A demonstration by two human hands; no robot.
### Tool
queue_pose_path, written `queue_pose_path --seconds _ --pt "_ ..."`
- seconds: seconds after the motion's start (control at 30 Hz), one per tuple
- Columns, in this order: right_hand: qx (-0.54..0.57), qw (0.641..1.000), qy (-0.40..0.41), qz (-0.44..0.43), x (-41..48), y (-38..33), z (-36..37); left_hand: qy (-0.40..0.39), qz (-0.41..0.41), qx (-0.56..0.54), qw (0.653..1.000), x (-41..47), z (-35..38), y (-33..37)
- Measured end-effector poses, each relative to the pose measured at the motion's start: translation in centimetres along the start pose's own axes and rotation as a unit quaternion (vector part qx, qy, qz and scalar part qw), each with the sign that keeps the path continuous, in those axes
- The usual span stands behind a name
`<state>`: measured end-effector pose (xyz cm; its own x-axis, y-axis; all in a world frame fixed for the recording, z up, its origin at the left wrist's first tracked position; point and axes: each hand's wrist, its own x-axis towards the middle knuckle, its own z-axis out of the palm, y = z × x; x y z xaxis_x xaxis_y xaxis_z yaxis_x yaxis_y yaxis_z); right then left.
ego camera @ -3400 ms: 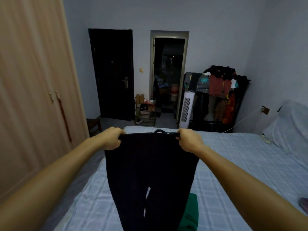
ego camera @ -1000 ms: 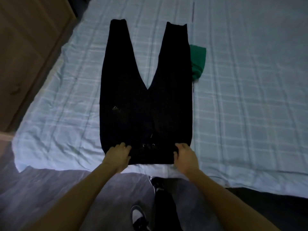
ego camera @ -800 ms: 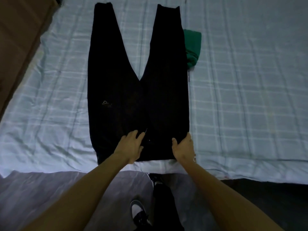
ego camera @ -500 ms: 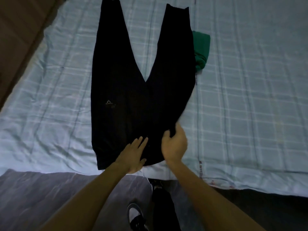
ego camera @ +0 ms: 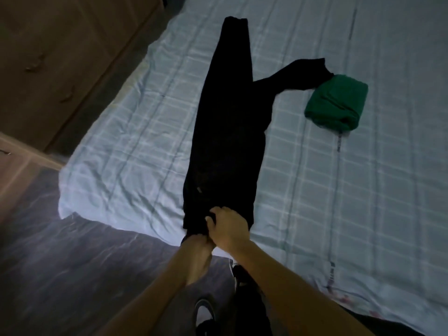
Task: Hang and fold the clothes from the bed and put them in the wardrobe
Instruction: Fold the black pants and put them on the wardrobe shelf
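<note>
Black trousers [ego camera: 225, 146] lie lengthwise on the pale checked bed [ego camera: 363, 190], folded along the middle so one leg lies over the other. The upper leg's cuff end [ego camera: 300, 73] splays off to the right, touching a folded green garment [ego camera: 337, 103]. My right hand [ego camera: 228, 230] grips the waistband at the bed's near edge. Just below it, my left hand [ego camera: 197, 253] is closed on the same waistband, partly hidden under the right hand.
The wooden wardrobe [ego camera: 55, 57] stands shut to the left of the bed, with a narrow gap between. Grey floor [ego camera: 84, 275] lies before the bed. My shoes [ego camera: 206, 314] are at the bed's foot.
The trousers were spread flat with both legs apart; my right hand has carried the right half over onto the left. Both hands have met at the waistband. The view has swung left.
</note>
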<state>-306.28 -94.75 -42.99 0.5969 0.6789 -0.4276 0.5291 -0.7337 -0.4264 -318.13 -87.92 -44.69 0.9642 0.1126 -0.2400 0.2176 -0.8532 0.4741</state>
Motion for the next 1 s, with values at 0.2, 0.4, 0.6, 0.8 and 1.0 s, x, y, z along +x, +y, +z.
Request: queue_pose_path --seconds 0.2,0.4,0.6,0.8,1.0 --pt "0.036 0.995 0.077 0.048 2.3 2.1 -2.9 0.112 -0.097 -0.047 0.988 3.6 -4.1 -1.0" --pt "0.16 0.97 0.13 0.132 7.8 5.2 -7.3 0.137 -0.115 -0.074 0.981 10.8 -7.3 -2.9" --pt "0.235 0.931 0.171 0.22 17.3 10.8 -14.7 0.148 -0.12 -0.053 0.98 24.3 -10.4 -3.0" --pt "0.23 0.923 0.173 0.254 26.8 15.5 -21.2 0.124 -0.114 0.024 0.985 38.5 -13.5 -3.5" --pt "0.265 0.897 0.202 0.289 35.9 18.4 -24.1 0.123 -0.073 0.058 0.988 48.1 -14.5 -4.0"
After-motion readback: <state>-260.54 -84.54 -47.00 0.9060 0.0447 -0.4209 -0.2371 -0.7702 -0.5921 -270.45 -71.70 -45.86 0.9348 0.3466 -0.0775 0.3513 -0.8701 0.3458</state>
